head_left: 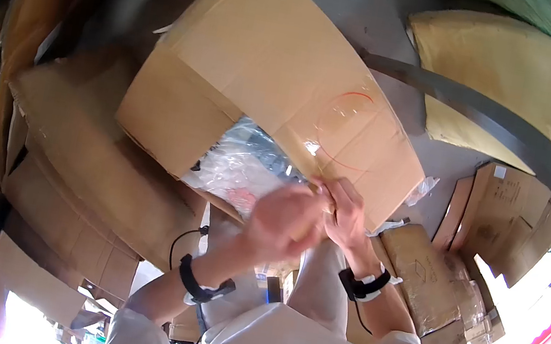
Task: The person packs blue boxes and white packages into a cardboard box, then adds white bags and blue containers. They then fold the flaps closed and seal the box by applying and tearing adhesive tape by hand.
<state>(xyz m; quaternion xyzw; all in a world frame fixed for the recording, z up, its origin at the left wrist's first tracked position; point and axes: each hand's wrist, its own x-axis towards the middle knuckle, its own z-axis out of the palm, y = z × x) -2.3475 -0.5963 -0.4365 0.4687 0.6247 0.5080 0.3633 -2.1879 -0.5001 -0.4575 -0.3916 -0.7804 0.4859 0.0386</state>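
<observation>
I have both of the person's hands at the near edge of a large carton [260, 45], which spreads out directly ahead of them. The right hand [345, 213] shows well enough for me to see its fingers bent together at the carton's edge, but I cannot tell whether they clamp the cardboard or something thin. The left hand [285, 221] is blurred just to its left, and the two overlap or nearly meet from my viewpoint; I cannot make out whether its fingers are apart or closed on anything. Ahead and left of the left hand, I see an opening in the carton, where crinkled clear plastic [238, 155] covers contents too masked to name. Past that, farther left, a cardboard flap [174, 100] lies over the carton's end. Straight ahead of the right hand, I pick out a thin red curve [358, 94] drawn on the cardboard. Each wrist behind the hands wears a dark band with a cable. Well left of the left hand lies a long brown carton [91, 141]; to the right of the right hand I have a taped carton [418, 276], and a grey metal bar [476, 107] crosses farther ahead.
</observation>
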